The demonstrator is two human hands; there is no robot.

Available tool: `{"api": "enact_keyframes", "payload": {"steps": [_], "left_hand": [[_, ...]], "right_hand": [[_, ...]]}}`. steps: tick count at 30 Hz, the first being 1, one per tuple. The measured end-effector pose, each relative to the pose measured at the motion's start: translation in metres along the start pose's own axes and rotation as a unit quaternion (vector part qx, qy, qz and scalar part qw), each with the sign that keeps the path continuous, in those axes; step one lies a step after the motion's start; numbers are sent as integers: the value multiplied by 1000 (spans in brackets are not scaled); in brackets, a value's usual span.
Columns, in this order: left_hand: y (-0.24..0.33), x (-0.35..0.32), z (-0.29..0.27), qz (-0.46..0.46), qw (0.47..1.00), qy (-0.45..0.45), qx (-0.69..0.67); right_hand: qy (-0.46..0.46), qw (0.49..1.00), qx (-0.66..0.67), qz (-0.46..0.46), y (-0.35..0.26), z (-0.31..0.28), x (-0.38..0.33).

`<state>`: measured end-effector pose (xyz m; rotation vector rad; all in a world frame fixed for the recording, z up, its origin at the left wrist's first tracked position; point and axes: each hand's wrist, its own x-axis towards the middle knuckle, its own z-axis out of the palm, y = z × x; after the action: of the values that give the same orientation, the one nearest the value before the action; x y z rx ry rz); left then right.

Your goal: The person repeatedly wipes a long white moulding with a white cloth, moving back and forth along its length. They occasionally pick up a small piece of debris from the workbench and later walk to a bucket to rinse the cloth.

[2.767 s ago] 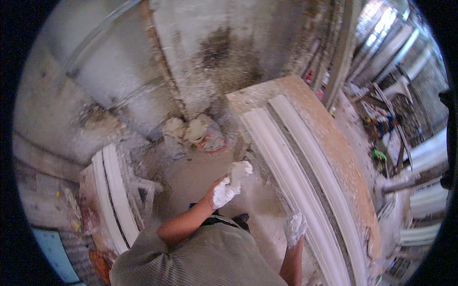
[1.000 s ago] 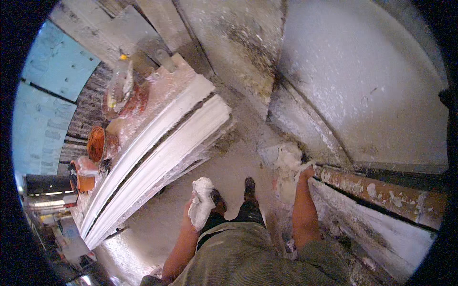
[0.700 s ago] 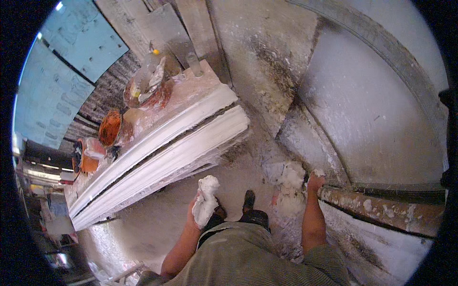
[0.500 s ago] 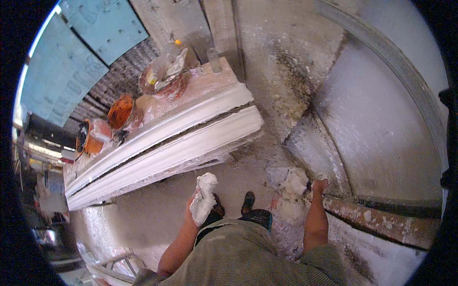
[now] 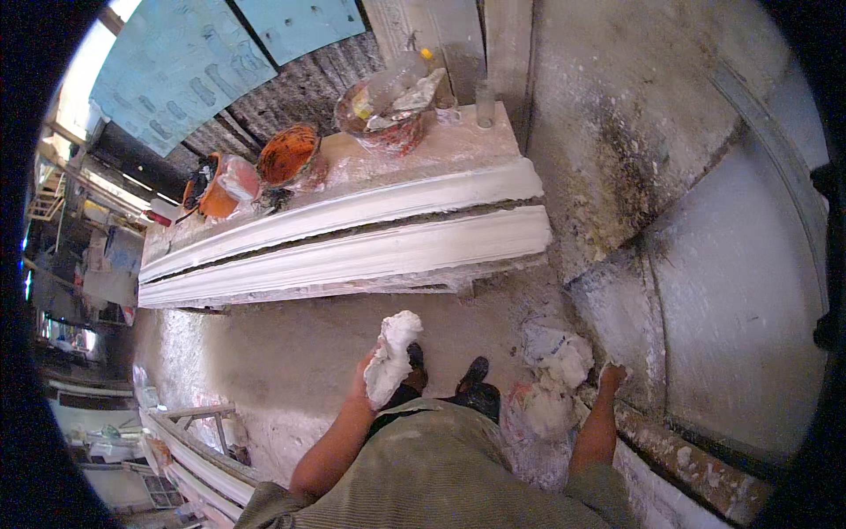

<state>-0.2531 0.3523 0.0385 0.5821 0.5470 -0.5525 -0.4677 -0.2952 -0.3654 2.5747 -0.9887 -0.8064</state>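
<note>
My left hand [image 5: 364, 370] is closed around a lumpy white wad of what looks like wet plaster or plaster-soaked fibre [image 5: 393, 357], held up in front of my body. Out to the right, my right hand [image 5: 614, 377] is beside a grey wall panel [image 5: 740, 317], with some white on it. Its fingers are too small and unclear to read. Near it on the floor lies a white heap [image 5: 555, 361], partly in crumpled plastic. Across from me, two long white ribbed mouldings [image 5: 397, 238] lie side by side on a bench [image 5: 480, 145], a dark gap between them.
Behind the mouldings stand an orange bucket [image 5: 289, 157], another orange container [image 5: 216, 196], a splattered red basin [image 5: 388, 137] and a clear cylinder [image 5: 485, 104]. A crusted pipe or beam [image 5: 683, 454] runs low at the right. More long white pieces [image 5: 198, 467] rest at lower left.
The view has turned left, so the bench now appears further right and more level. My left hand still holds the white wad; my right arm remains stretched out to the right.
</note>
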Motion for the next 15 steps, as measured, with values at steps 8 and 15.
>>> {"api": "enact_keyframes", "payload": {"steps": [8,15], "left_hand": [[-6,-5,17,-16,998,43,-50],[-28,31,43,-36,995,-73,53]], "right_hand": [[-58,991,-58,-110,-6,-4,5],[257,846,441,153,-17,-106,-49]]}}
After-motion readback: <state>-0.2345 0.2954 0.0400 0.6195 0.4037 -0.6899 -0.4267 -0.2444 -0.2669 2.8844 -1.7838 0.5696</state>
